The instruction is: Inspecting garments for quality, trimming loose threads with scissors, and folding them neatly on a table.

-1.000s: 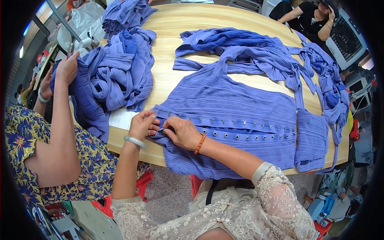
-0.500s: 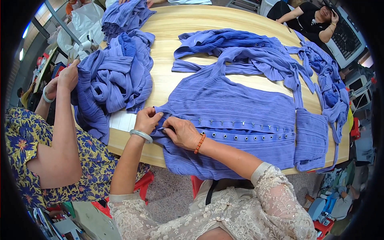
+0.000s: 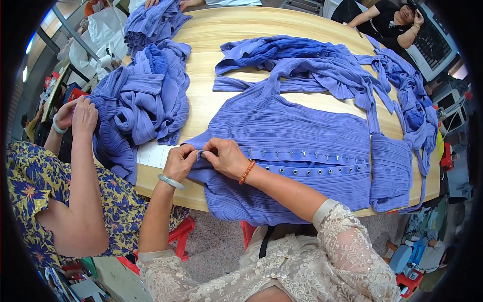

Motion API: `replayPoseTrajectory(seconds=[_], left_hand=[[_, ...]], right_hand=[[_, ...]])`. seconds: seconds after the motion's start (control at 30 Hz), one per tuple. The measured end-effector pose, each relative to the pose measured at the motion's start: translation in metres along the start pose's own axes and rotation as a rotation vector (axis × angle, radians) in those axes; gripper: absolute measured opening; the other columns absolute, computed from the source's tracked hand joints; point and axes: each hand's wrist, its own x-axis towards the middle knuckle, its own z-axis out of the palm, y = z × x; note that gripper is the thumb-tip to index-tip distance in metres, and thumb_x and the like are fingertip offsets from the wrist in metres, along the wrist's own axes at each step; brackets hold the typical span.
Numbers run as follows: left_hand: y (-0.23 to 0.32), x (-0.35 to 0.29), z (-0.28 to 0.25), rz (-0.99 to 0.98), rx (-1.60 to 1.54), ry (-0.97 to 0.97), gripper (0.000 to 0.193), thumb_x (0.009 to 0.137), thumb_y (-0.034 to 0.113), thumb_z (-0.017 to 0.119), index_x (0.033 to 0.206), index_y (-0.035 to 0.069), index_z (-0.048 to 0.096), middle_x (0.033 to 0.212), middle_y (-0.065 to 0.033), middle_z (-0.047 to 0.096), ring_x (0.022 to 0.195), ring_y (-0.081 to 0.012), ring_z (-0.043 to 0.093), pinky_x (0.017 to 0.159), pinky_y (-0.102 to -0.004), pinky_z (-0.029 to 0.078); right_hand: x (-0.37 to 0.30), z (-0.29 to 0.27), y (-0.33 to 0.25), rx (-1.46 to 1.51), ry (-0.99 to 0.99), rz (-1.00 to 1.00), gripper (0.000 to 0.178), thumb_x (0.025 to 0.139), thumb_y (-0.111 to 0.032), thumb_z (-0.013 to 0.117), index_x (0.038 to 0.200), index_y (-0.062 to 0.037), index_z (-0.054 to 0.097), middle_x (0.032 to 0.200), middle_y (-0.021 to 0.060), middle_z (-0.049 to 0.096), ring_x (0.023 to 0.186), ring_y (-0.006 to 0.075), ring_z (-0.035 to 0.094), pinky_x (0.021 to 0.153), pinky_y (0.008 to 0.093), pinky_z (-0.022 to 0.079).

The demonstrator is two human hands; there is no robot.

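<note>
A blue ribbed garment (image 3: 292, 136) lies flat on the round wooden table (image 3: 241, 30), with a row of metal hooks and a row of eyelets (image 3: 307, 170) running across it. My left hand (image 3: 179, 162), with a pale green bangle on the wrist, pinches the garment's left end. My right hand (image 3: 226, 157), with an orange bead bracelet, grips the same edge at the hook row, touching the left hand.
A pile of blue garments (image 3: 138, 100) lies to the left, more (image 3: 322, 65) are strewn at the back and right. A white paper (image 3: 153, 153) lies by the pile. A person in a flowered top (image 3: 60, 201) sits at my left, handling cloth. Another person (image 3: 387, 20) sits far right.
Both my hands stay at the garment's left end, shifting slightly as they work the edge. The person at left has lowered their hands a little toward the pile.
</note>
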Motion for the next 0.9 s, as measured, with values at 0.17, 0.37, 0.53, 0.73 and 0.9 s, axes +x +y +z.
replayPoseTrajectory(seconds=[0.17,0.37,0.53,0.73,0.9], left_hand=[[-0.007,0.000,-0.002,0.044,-0.002,0.035,0.018,0.087,0.009,0.061,0.072,-0.002,0.060,0.061,0.0056,0.047,0.056,-0.0027,0.037,0.048,-0.0230,0.029],[-0.007,-0.001,0.004,0.213,0.271,0.094,0.016,0.083,0.008,0.061,0.071,-0.002,0.057,0.055,-0.0064,0.048,0.054,-0.0097,0.042,0.048,-0.0304,0.035],[-0.031,-0.008,-0.003,0.093,-0.058,0.073,0.017,0.086,0.005,0.061,0.071,0.002,0.056,0.063,0.0071,0.048,0.059,-0.0033,0.038,0.052,-0.0222,0.030],[-0.039,-0.002,-0.010,0.083,-0.023,0.176,0.015,0.090,0.009,0.058,0.077,0.001,0.060,0.066,0.0064,0.048,0.062,-0.0037,0.039,0.053,-0.0229,0.032],[0.010,0.001,0.015,0.314,0.449,0.457,0.021,0.081,0.006,0.066,0.101,0.001,0.061,0.098,-0.0144,0.061,0.087,-0.0273,0.058,0.076,-0.0345,0.047]], right_hand=[[0.007,-0.005,-0.010,0.107,-0.076,0.177,0.018,0.083,-0.015,0.069,0.081,0.0025,0.064,0.064,0.0079,0.065,0.052,0.0123,0.062,0.048,0.0276,0.049],[0.006,-0.011,-0.001,0.377,-0.205,0.484,0.017,0.082,-0.015,0.067,0.077,0.0010,0.065,0.061,0.0063,0.063,0.048,0.0118,0.062,0.040,0.0260,0.049],[0.002,-0.005,-0.005,0.295,-0.274,0.419,0.020,0.080,-0.017,0.069,0.073,0.0013,0.064,0.058,0.0101,0.062,0.049,0.0195,0.063,0.045,0.0317,0.050],[-0.022,0.002,0.000,-0.289,-0.105,0.018,0.019,0.081,-0.023,0.064,0.088,-0.0064,0.068,0.090,0.0156,0.063,0.087,0.0339,0.062,0.077,0.0433,0.050],[-0.022,-0.017,-0.001,-0.293,-0.089,0.042,0.017,0.083,-0.022,0.063,0.087,-0.0067,0.068,0.089,0.0148,0.062,0.084,0.0353,0.063,0.075,0.0448,0.050]])
